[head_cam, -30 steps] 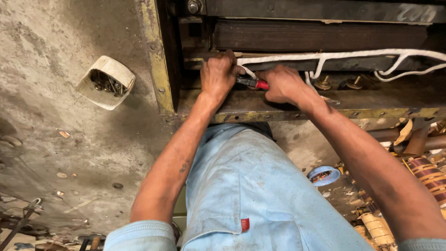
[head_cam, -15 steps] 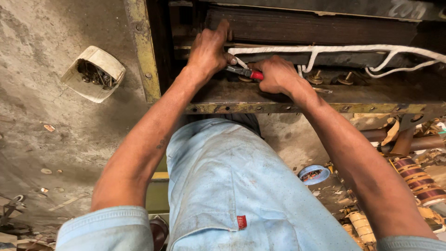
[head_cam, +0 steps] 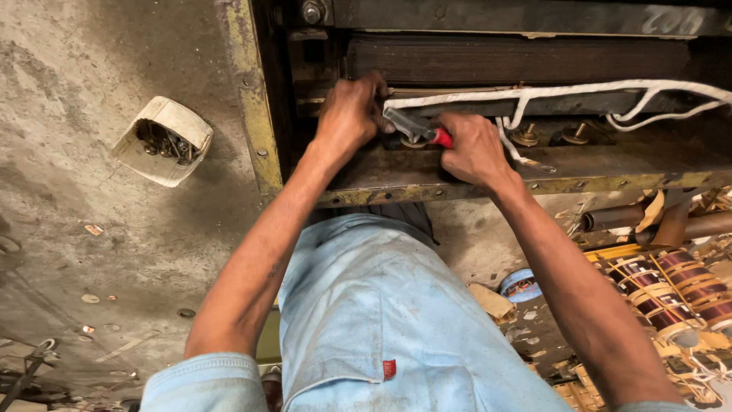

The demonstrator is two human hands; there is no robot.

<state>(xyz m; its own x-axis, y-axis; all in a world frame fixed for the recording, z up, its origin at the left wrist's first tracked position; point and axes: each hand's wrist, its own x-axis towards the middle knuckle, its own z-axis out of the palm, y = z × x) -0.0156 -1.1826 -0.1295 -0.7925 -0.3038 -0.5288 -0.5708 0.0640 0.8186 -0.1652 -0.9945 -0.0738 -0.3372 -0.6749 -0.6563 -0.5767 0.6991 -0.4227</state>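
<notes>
Item: red-handled pliers (head_cam: 418,130), gripped in the fist of the right hand (head_cam: 471,149), fingers curled tight round the handles, steel nose pointing left at a brass terminal nut (head_cam: 413,142) on the near ledge of the rusty metal frame (head_cam: 252,107). Left hand (head_cam: 349,114): fingers bunched and pressed at the white sleeved cable (head_cam: 534,93) end just above that nut, both forearms stretched far, wrists low over the ledge. Step judged: fastening or loosening at the terminal; continuing calls for a steady pliers bite while the left fingers hold the lead; cardboard box of bolts (head_cam: 162,140) sits far left on concrete.
</notes>
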